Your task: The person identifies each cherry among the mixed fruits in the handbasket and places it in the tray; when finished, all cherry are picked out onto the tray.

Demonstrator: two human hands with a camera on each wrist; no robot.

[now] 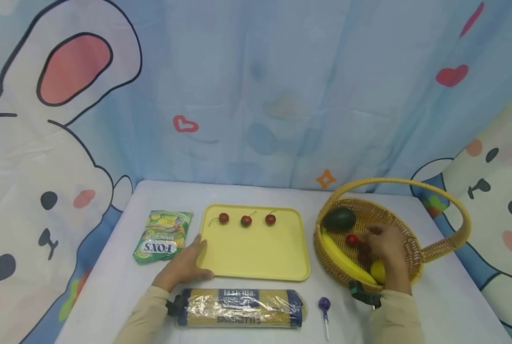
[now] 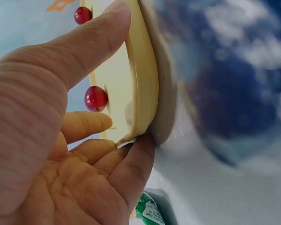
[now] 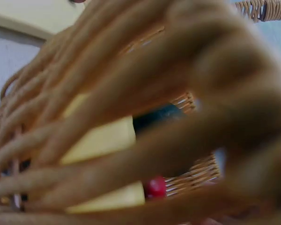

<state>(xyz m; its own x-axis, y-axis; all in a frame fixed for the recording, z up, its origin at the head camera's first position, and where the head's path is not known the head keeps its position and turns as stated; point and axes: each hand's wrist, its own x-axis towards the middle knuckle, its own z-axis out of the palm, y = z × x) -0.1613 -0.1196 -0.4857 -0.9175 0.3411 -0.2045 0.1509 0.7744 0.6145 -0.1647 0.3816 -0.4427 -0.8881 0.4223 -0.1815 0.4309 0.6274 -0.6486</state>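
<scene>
At the left front corner of a yellow tray (image 1: pixel 256 248), my left hand (image 1: pixel 186 263) holds the rim between thumb and fingers. Three cherries with stems, one of them the middle cherry (image 1: pixel 246 220), lie along the tray's far side. My right hand (image 1: pixel 386 243) reaches down into a wicker basket (image 1: pixel 324 258), fingers over some red cherries (image 1: pixel 352 240). Whether it pinches one is hidden. Around it in the basket are a banana (image 1: pixel 346 260), a dark green avocado-like fruit (image 1: pixel 339 219) and a yellow lemon-like fruit (image 1: pixel 378 271). Blurred wicker (image 3: pixel 107 89) covers much of the right wrist view.
A green FOX'S bag (image 1: pixel 163 236) lies left of the tray. In front of the tray is a spaghetti pack (image 1: pixel 243 308), close to my left wrist. A purple lollipop (image 1: pixel 324 304) lies between pack and basket. The basket's tall handle (image 1: pixel 447 191) arches behind my right hand.
</scene>
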